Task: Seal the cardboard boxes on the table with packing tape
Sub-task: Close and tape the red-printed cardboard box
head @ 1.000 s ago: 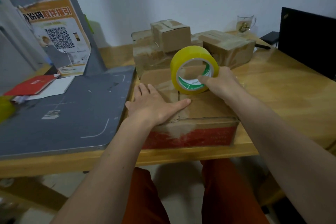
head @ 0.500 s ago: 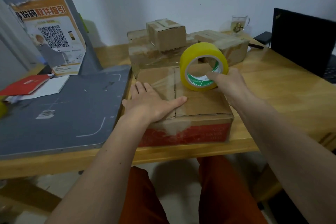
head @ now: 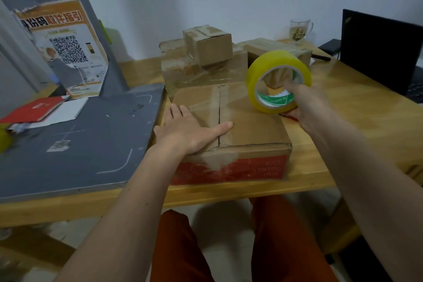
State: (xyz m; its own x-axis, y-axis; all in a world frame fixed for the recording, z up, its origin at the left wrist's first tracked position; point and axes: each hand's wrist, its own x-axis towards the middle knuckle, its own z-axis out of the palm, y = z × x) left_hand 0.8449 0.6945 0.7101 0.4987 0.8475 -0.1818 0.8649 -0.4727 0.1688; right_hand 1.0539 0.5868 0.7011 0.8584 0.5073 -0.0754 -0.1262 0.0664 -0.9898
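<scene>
Fingers, left hand (head: 191,131): spread flat, I see them pressing down on the near box (head: 247,126), with the thumb stretched across the centre seam between the flaps.
Fingers, right hand (head: 307,107): hooked through the core of the tape roll (head: 278,81) and curled round its lower rim; I cannot tell how far the fingertips close.
Tape roll: yellow, standing on edge over the near box's right rear corner, its open centre facing me.
Near box: brown top, red printed front, at the front edge of the wooden table (head: 343,107), flaps closed and the seam showing dark along its length.
Other boxes: a larger taped box (head: 180,68) sits just behind the near one, a small box (head: 209,46) on top of it, another box (head: 261,49) behind the roll.
Left of the boxes: a grey board (head: 75,142) lies on the table, with a red booklet (head: 34,110) and a QR-code poster (head: 66,50) near it.
Far right: a glass mug (head: 299,31) by the wall and a dark laptop screen (head: 380,50).
</scene>
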